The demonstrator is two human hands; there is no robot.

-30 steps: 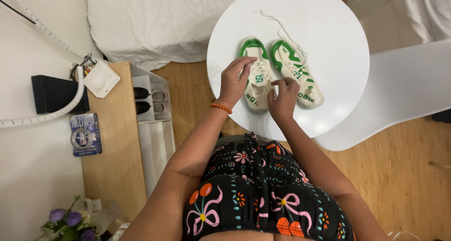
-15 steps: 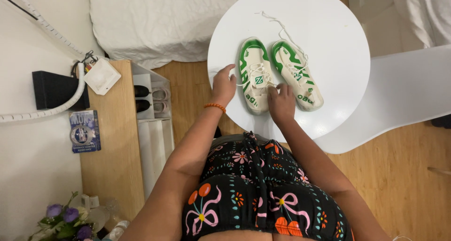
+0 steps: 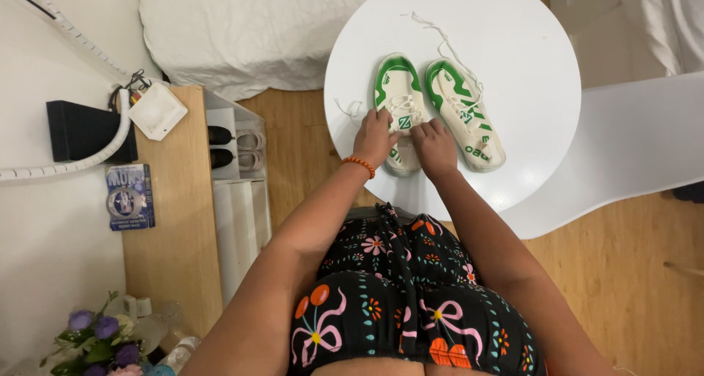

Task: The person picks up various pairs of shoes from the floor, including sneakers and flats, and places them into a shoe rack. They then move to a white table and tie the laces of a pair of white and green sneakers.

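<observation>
Two white sneakers with green trim lie side by side on a round white table (image 3: 528, 68), toes toward me. My left hand (image 3: 375, 135), with an orange bead bracelet on the wrist, grips the left sneaker (image 3: 398, 97) at its lacing from the left side. My right hand (image 3: 434, 145) pinches the same sneaker's laces from the right, fingers curled. The right sneaker (image 3: 463, 115) lies untouched just beside my right hand. Loose white laces (image 3: 440, 35) trail over the table behind the shoes, and one end sticks out to the left.
A white chair (image 3: 631, 148) stands right of the table. A white-covered bed (image 3: 242, 31) is at the top left. A wooden shelf unit (image 3: 172, 229) with shoes inside stands at the left, with a white box, a black box and purple flowers (image 3: 95, 336) nearby.
My right hand left the right sneaker and came onto the left sneaker's laces. My left hand slid from the shoe's outer edge up to its lacing.
</observation>
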